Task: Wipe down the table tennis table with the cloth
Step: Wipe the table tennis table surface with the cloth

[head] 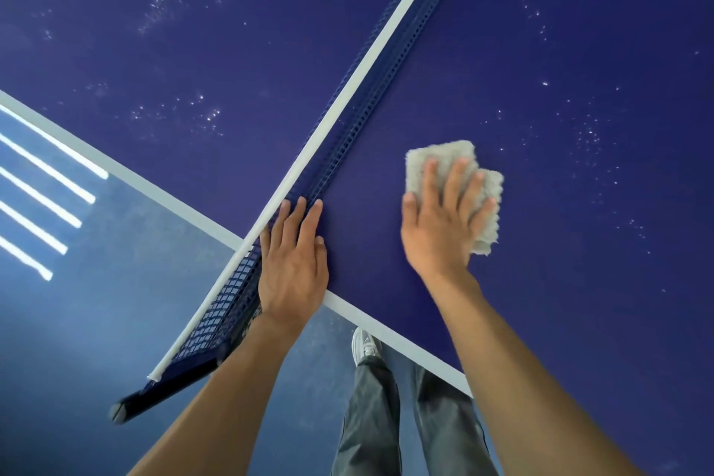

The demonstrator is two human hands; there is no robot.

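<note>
1. Our cloth [436, 155] lies flat on the table [579, 263] under our right hand [436, 232]. We press it with straight, spread fingers, likely so it rubs rather than slips.
2. Our left hand [293, 267] rests flat, fingers together, beside the net [340, 151], probably to brace our lean.
3. The net closes off the grip's left and the white edge line [386, 328] runs behind the wrist. Speckled open surface lies ahead and to the right.

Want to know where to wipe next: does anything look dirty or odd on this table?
Yes. White specks dot the table on both sides of the net, with clusters far left and right of the cloth. They look like droplets or dust. Nothing looks damaged.
</note>
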